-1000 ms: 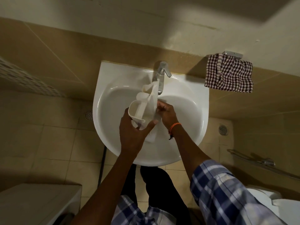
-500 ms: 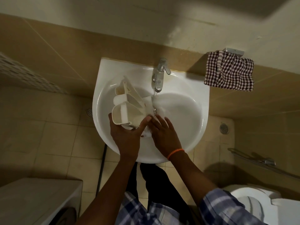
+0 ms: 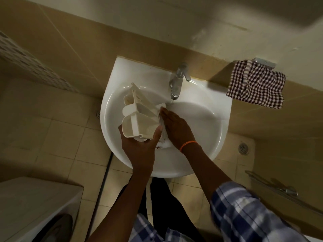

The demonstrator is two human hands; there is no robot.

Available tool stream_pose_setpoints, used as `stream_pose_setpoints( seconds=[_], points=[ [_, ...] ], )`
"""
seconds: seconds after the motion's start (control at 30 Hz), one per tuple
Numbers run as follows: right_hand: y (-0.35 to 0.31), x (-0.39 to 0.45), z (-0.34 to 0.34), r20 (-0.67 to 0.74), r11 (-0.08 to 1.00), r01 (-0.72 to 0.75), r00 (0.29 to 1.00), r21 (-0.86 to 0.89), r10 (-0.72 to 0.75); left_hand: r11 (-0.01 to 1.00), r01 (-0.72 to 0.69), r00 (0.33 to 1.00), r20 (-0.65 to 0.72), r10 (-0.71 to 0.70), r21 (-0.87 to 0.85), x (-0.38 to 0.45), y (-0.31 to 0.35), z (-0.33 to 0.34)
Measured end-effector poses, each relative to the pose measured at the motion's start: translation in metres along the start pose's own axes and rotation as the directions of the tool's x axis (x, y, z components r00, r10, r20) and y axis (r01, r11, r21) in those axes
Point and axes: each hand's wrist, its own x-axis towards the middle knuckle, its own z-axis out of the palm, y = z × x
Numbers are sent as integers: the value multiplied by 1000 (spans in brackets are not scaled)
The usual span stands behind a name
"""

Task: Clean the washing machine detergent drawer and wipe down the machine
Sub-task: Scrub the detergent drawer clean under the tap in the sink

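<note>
The cream plastic detergent drawer (image 3: 139, 116) lies tilted over the left half of the white sink (image 3: 201, 119), its compartments facing up. My left hand (image 3: 139, 147) grips the drawer's near end from below, thumb up against its right side. My right hand (image 3: 176, 126) lies flat with straight fingers against the drawer's white front panel, fingertips close under the chrome tap (image 3: 178, 81). A thin stream of water falls from the spout beside the fingertips. The washing machine (image 3: 35, 206) shows at the bottom left corner.
A checked towel (image 3: 255, 86) hangs on the wall right of the sink. Floor drains (image 3: 243, 147) sit in the beige tiles on both sides. A metal rail (image 3: 279, 189) runs at the right, low on the wall.
The drawer has swung from upright under the tap to lying leftward over the basin. My right hand went from gripping its edge to lying flat along its front panel.
</note>
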Motion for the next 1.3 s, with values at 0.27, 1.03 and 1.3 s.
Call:
stream_pose_setpoints(
  seconds=[0.27,1.03,1.3],
  points=[
    [-1,-10,-6,-14,997,5,1000,-74,-6,999,-24,995,-94,22,-21,-10,6,13],
    [23,15,19,88,713,-459,866,530,492,965,-259,906,334,260,-47,-4,-3,-33],
    [20,36,-18,398,437,-601,787,670,471,959,-283,846,477,236,28,18,-8,-52]
  ],
)
